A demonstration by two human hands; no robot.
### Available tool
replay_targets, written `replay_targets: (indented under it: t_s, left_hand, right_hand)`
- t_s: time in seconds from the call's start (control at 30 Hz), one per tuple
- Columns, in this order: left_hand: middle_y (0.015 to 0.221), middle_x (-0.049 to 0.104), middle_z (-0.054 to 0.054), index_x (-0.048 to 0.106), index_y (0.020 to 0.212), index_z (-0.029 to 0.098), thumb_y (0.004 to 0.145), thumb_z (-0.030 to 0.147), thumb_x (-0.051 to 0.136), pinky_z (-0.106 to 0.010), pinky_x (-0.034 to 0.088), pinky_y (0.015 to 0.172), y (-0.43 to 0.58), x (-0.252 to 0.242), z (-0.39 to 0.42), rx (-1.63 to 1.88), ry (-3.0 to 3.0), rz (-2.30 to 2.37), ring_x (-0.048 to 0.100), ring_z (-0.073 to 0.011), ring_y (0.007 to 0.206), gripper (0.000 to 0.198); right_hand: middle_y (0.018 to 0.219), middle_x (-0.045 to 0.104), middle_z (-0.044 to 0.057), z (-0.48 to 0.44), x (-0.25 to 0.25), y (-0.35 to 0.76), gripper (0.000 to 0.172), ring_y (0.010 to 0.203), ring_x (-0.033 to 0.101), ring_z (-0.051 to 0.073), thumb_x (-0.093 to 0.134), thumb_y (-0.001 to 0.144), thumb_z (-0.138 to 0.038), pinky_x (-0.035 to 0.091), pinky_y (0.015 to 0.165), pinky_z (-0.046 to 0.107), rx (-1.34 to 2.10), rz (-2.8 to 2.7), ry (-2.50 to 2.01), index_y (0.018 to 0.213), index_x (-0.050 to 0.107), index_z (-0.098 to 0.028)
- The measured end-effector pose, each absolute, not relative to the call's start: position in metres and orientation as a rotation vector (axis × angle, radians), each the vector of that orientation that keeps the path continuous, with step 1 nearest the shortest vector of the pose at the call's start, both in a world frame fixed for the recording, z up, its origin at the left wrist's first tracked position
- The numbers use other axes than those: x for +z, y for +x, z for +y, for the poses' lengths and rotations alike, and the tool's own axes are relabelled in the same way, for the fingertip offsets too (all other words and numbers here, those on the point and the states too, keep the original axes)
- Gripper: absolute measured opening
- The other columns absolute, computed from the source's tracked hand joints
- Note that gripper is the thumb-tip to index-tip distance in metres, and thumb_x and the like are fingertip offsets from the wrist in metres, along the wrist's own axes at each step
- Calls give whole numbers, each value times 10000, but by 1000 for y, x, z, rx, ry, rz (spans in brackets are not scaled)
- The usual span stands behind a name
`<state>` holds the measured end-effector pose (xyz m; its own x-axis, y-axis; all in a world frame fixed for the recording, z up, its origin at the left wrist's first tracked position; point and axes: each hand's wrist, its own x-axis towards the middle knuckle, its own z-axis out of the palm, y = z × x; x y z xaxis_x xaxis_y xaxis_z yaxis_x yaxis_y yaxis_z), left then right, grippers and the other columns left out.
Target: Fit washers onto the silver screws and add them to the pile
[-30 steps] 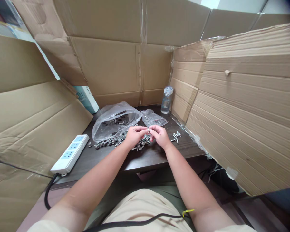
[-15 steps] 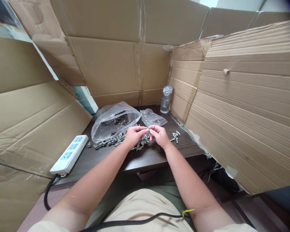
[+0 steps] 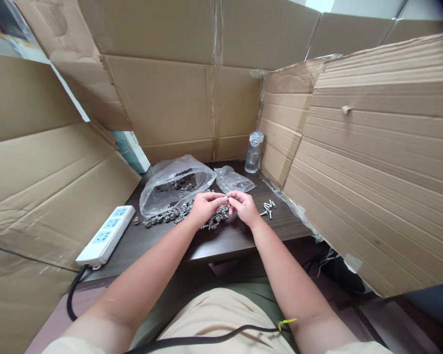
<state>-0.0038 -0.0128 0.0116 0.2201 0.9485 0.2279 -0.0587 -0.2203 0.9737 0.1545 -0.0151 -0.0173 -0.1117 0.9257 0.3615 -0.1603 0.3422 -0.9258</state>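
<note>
Over the middle of the dark table, my left hand (image 3: 205, 206) and my right hand (image 3: 243, 205) meet fingertip to fingertip. Between them they pinch a small shiny metal fastener (image 3: 226, 198), mostly covered by the fingers, so its exact kind cannot be made out. Under and to the left of my left hand spreads a pile of loose metal nuts and bolts (image 3: 170, 215). A few bolts (image 3: 268, 208) lie in a small separate group, just right of my right hand.
Behind the pile lies a large open plastic bag (image 3: 151, 191) with small parts inside; a smaller plastic bag (image 3: 236, 181) is beside it. A water bottle (image 3: 253, 152) stands back right, a white power strip (image 3: 107, 236) lies left. Cardboard walls (image 3: 162, 103) enclose the table (image 3: 214, 250).
Almost nothing differs. Both hands stay at the same spot, still pinching the small metal fastener, with at most a slight shift of the fingertips.
</note>
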Motion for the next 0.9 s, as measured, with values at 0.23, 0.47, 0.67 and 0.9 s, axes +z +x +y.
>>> replay_targets:
  t_s: [0.23, 0.47, 0.67, 0.9]
  left_hand:
    - [647, 707, -42, 782, 807, 131, 620, 316, 822, -230, 409, 501, -5, 10, -12, 1212, 1450, 904, 497, -85, 495, 266]
    - [655, 705, -40, 781, 812, 134, 625, 321, 824, -223, 402, 496, -5, 8, -10, 1209, 1456, 907, 499, -82, 500, 268]
    - [646, 698, -37, 780, 818, 131, 624, 328, 824, -226, 410, 499, -5, 9, -11, 1212, 1461, 910, 502, -85, 500, 281]
    - [638, 696, -30, 778, 813, 139, 623, 326, 824, -227, 424, 503, -5, 10, -10, 1225, 1455, 891, 503, -85, 498, 271]
  right_hand:
    - [533, 553, -53, -16, -18, 154, 201, 400, 507, 92, 616, 742, -335, 418, 424, 221, 1069, -1377, -781, 849, 611, -165]
    - [478, 534, -61, -18, -15, 154, 191, 402, 491, 94, 605, 749, -324, 415, 441, 226, 1022, -1378, -799, 848, 617, -160]
    - [490, 548, -55, -21, -13, 153, 233, 408, 498, 102, 647, 737, -344, 432, 447, 242, 1008, -1378, -797, 877, 622, -160]
    - [467, 542, -51, -22, -14, 153, 281, 404, 504, 112, 676, 747, -375, 438, 445, 250, 990, -1371, -818, 918, 636, -156]
